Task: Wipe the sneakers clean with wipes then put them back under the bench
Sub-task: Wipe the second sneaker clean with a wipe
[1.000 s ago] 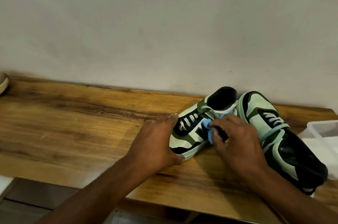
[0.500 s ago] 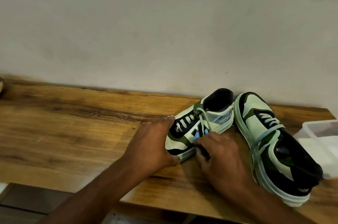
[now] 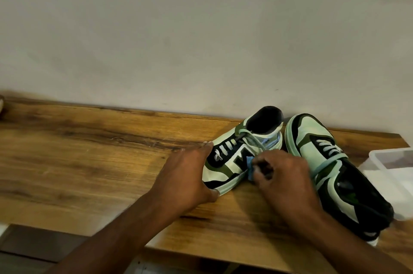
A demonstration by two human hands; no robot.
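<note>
Wooden surface (image 3: pixel 89 162) is carrying two green sneakers; the left hand (image 3: pixel 185 182) is bracing the left sneaker (image 3: pixel 237 155), fingers straight, while the right hand (image 3: pixel 283 179), fingers curled, is pressing a blue wipe (image 3: pixel 249 165) against its side, the right sneaker (image 3: pixel 330 162) lying just beside.

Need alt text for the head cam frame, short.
A person's right hand presses a blue wipe against the side of a green, black and white sneaker on a wooden bench, while the left hand steadies its toe. The second sneaker lies beside it, near a clear plastic container.
</note>
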